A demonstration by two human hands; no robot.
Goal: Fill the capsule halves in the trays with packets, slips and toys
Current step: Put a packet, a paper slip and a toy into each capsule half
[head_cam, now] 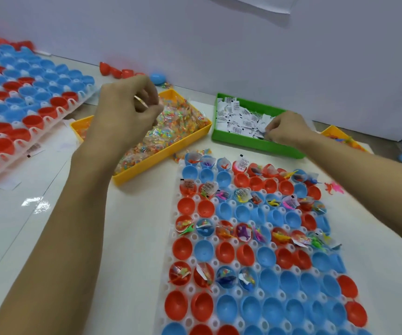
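From my remote seat I saw the near tray (171,262), white with round holes between its cups, lying on the pale table (127,238) in front of the person. Its capsule halves (221,252) were red and blue, open side up. They ran in alternating rows: one row stuffed with clear packets of coloured beads, printed white slips and small plastic toys, the next row bare. The nearest rows held nothing.

The left hand (127,112) hovered over the yellow bin (171,148), fingers curled inward above the heap of bead packets (171,126); I could not tell whether it pinched one. A ring showed on one finger. The right hand (284,129) reached into the green bin (250,141), its fingertips pinching at the white slips (238,117) piled there.

A second tray (57,112) of red and blue halves sat well off to the left. Loose red halves (115,70) and a blue capsule (157,78) lay by the wall. A few pink toys (333,187) lay on the table just right of the near tray, and another yellow bin (340,136) peeked out behind the right forearm.
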